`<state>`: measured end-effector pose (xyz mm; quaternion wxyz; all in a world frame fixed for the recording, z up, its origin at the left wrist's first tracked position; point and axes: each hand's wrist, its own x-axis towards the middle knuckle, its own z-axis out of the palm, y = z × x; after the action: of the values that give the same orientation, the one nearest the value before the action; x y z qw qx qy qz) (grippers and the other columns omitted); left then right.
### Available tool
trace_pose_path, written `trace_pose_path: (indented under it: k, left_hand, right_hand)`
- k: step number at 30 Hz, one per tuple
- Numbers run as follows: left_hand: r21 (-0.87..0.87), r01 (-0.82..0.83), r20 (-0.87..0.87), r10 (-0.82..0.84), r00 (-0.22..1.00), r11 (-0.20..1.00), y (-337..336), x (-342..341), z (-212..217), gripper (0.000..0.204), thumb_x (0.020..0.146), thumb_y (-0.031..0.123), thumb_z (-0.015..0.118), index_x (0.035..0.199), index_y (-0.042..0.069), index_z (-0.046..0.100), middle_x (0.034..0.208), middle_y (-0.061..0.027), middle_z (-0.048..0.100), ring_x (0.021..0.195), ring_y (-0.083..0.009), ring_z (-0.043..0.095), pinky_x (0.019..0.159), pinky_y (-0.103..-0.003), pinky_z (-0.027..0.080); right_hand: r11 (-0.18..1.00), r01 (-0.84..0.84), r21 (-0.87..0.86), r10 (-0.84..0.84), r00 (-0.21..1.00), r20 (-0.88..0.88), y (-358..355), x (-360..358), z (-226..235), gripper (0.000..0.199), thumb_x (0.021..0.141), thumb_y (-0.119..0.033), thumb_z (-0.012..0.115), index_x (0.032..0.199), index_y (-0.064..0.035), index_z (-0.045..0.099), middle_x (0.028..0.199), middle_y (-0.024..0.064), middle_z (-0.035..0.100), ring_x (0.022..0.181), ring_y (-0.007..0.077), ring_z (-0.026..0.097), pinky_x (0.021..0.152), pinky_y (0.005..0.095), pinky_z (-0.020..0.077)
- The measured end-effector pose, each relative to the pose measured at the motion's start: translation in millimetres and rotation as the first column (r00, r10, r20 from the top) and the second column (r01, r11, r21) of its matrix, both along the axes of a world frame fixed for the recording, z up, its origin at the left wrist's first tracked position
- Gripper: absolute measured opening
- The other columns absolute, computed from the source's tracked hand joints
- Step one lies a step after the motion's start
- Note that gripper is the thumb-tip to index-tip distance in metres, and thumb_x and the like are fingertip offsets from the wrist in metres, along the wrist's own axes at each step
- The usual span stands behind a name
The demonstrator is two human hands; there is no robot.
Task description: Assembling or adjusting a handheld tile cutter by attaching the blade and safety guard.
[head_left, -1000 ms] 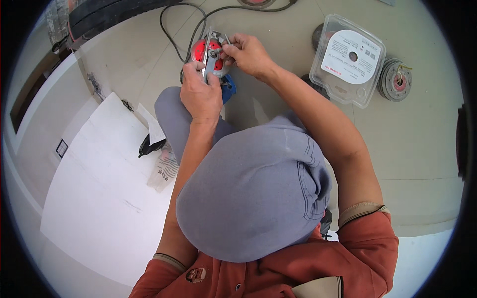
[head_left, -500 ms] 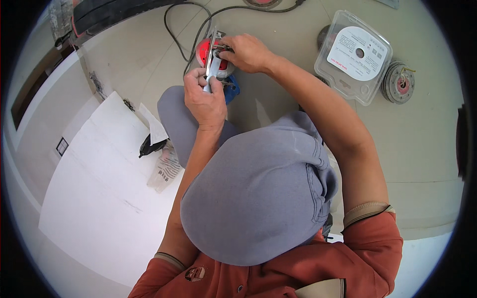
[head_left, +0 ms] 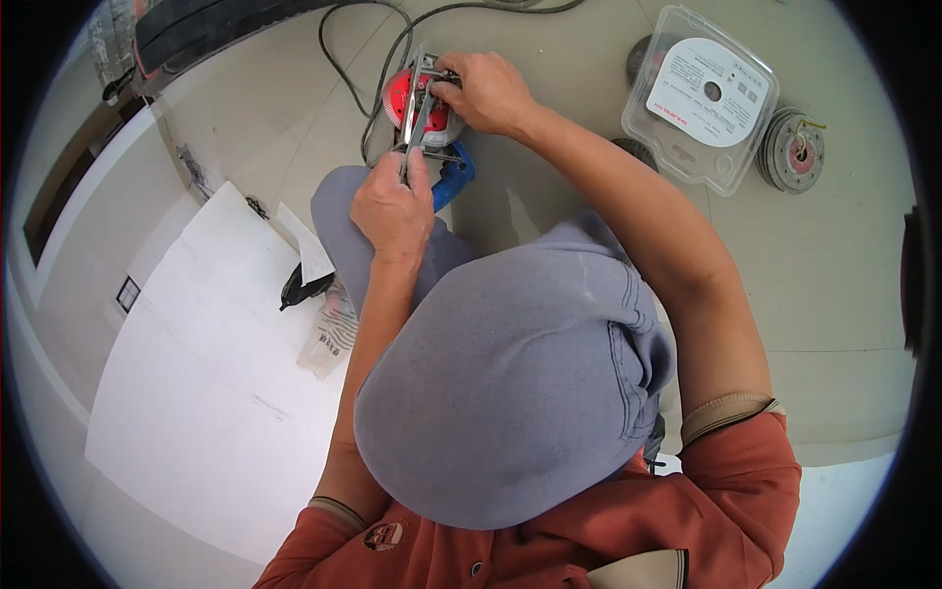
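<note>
A power cutter with a red disc (head_left: 398, 96) and a blue handle (head_left: 454, 179) lies on the floor beyond my bent knee. My left hand (head_left: 392, 211) is closed around the near end of a flat grey metal wrench (head_left: 420, 128), which reaches across the cutter's metal base plate (head_left: 409, 98). At the far end of the wrench, my right hand (head_left: 491, 93) bends its fingers in a pinch over the cutter's middle. What those fingertips hold is hidden.
A dark cable (head_left: 402, 44) loops behind the cutter. To the right are a clear plastic disc case (head_left: 687, 162) and a stack of grinding discs (head_left: 793, 157). A white panel (head_left: 196, 383), a black tool (head_left: 302, 288) and a plastic bag (head_left: 329, 339) lie to the left.
The wrench has turned from showing its broad face to nearly edge-on. My left hand has shifted slightly left and nearer to me, uncovering more of the blue handle.
</note>
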<state>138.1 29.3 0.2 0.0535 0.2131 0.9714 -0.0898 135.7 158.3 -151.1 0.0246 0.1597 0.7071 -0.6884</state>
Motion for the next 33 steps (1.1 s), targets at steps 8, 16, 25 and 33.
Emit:
trace_pose_path:
  k: [8, 16, 25, 33]
  left_hand:
    - [0.019, -0.2, 0.17, 0.194, 0.966, 0.98, 3, -4, 3, 0.035, 0.091, 0.032, 0.07, 0.078, 0.0, 0.068, 0.059, -0.0135, 0.059, 0.052, -0.025, 0.054, 0.055, -0.038, 0.043]
    - [0.359, -0.033, 0.065, 0.01, 0.998, 0.933, 25, -40, 12, 0.029, 0.091, 0.028, 0.071, 0.082, 0.0, 0.069, 0.075, -0.0141, 0.068, 0.064, -0.0262, 0.064, 0.062, -0.038, 0.049]
    - [-0.126, 0.121, 0.839, 0.041, 0.543, 0.985, 110, -220, -54, 0.027, 0.097, 0.025, 0.063, 0.096, -0.001, 0.065, 0.07, -0.0064, 0.059, 0.065, -0.0159, 0.058, 0.061, -0.033, 0.049]
    - [-0.104, 0.63, 0.932, -0.146, 0.332, 0.77, 123, -228, -129, 0.021, 0.091, 0.018, 0.066, 0.094, -0.003, 0.065, 0.073, -0.0097, 0.061, 0.066, -0.0189, 0.06, 0.064, -0.036, 0.05]
  right_hand:
    - [0.994, -0.102, 0.036, 0.098, 0.989, 0.11, 5, -5, 7, 0.027, 0.088, -0.03, 0.069, 0.108, -0.0132, 0.075, 0.094, 0.0196, 0.073, 0.095, 0.0404, 0.068, 0.085, 0.0498, 0.0545]
    - [1.0, 0.02, -0.023, -0.017, 0.994, 0.11, 12, 11, -9, 0.031, 0.089, -0.034, 0.068, 0.101, -0.0058, 0.074, 0.087, 0.0211, 0.071, 0.085, 0.0404, 0.068, 0.078, 0.0491, 0.0524]
    - [0.955, 0.2, -0.219, -0.115, 0.93, 0.35, 4, 48, -2, 0.036, 0.091, -0.037, 0.066, 0.093, -0.0021, 0.073, 0.083, 0.0228, 0.07, 0.085, 0.0431, 0.067, 0.078, 0.0498, 0.051]
    - [0.957, 0.015, -0.288, 0.081, 0.944, 0.319, 0, 37, 17, 0.035, 0.091, -0.034, 0.065, 0.104, -0.0019, 0.074, 0.089, 0.0245, 0.071, 0.091, 0.0425, 0.068, 0.086, 0.0485, 0.0527]
